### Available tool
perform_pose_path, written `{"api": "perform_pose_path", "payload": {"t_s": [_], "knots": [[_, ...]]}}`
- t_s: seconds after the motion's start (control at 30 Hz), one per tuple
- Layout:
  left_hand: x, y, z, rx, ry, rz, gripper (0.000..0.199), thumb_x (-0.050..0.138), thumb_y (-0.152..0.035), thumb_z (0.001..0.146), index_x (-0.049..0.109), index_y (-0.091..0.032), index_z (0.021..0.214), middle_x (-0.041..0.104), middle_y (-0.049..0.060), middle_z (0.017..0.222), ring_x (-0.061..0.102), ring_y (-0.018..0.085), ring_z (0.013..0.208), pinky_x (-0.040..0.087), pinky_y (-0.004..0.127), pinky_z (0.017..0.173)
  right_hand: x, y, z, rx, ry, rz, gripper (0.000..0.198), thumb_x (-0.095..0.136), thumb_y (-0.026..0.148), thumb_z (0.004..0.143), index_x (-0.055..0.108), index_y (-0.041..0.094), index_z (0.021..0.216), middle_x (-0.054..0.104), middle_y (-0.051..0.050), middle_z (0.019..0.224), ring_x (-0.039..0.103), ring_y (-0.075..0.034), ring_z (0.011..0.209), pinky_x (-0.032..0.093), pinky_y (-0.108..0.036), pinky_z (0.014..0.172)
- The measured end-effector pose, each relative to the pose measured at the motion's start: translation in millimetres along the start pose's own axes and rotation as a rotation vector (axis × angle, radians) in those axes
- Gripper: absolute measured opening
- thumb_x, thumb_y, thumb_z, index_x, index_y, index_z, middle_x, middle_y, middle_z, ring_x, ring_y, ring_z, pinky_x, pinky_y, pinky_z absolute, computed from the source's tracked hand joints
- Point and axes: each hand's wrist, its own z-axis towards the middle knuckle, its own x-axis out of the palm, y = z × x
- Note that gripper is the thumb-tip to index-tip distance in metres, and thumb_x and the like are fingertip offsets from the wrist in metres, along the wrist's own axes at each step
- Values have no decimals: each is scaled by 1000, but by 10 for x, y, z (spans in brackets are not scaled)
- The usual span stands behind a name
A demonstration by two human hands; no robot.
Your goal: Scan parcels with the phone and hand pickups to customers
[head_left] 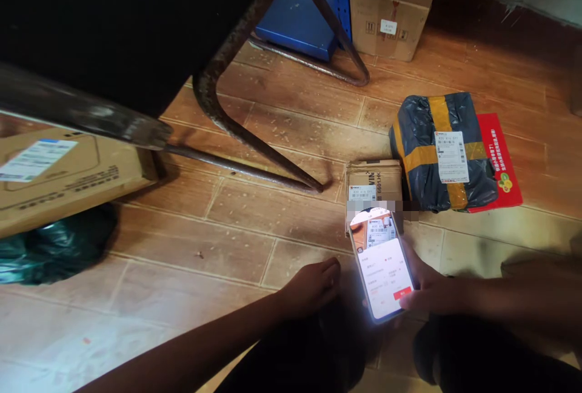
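Note:
Lit up in my right hand (pixel 427 284) is a smartphone (pixel 384 278), with the thumb on the screen's lower right by a red button. A parcel label shows in the upper part of its screen. Just beyond the phone, a small brown cardboard box (pixel 386 178) with a white label sits on the floor, partly covered by the phone. My left hand (pixel 313 287) is closed in a loose fist left of the phone, and nothing shows in it. Right of the small box lies a dark plastic-wrapped parcel (pixel 416 129) with yellow tape and a white label.
A red printed card (pixel 504 168) lies partly under the dark parcel. A bent metal chair frame (pixel 254 144) stands ahead left. A labelled carton (pixel 109 168) and dark green plastic bag (pixel 68 241) lie left. At the back are a blue metal shelf (pixel 295 5) and a tall carton (pixel 386 2).

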Motion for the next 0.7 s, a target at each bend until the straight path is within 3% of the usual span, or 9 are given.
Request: {"api": "perform_pose_path", "payload": {"t_s": [0.17,0.27,0.43,0.5,0.63,0.7], "knots": [[-504,-376,261,-164,-212,-782,48,30,-61,99,56,-20,103,64,6,94,59,19,78,49,32,66,-87,-110,28,-6,-27,22,125,82,52,76,-13,35,156,58,-19,138,71,-25,90,59,-42,70],[-682,-516,470,-214,-318,-1016,66,29,-78,92,56,-19,103,62,6,88,58,19,76,48,33,63,-210,-188,44,-57,-75,-5,130,84,57,72,-12,32,157,58,-21,136,71,-28,93,58,-39,65],[-977,-610,709,-298,-570,-901,55,45,-76,87,52,-22,87,51,0,78,50,16,70,45,31,63,-474,-23,-49,-153,-123,-12,125,81,61,74,-6,32,159,58,-20,139,72,-32,100,59,-47,74],[-1180,-687,676,-305,-554,-824,46,51,-68,87,51,-23,90,52,0,80,52,17,75,48,32,70,-451,195,-170,-190,-150,10,127,82,62,72,-6,32,160,62,-18,133,73,-31,94,57,-52,82],[-1517,-941,278,-370,-314,-609,45,51,-65,86,58,-22,96,62,6,90,59,21,85,50,35,78,18,695,-539,-232,-222,136,129,86,63,64,6,34,161,68,-14,126,73,-32,92,56,-51,83],[-1594,-1135,-60,-485,-356,-579,54,44,-74,84,58,-24,100,65,7,93,63,24,86,52,38,78,408,945,-727,-243,-243,189,117,86,63,60,25,35,157,68,-12,126,73,-34,98,55,-52,87]]}}
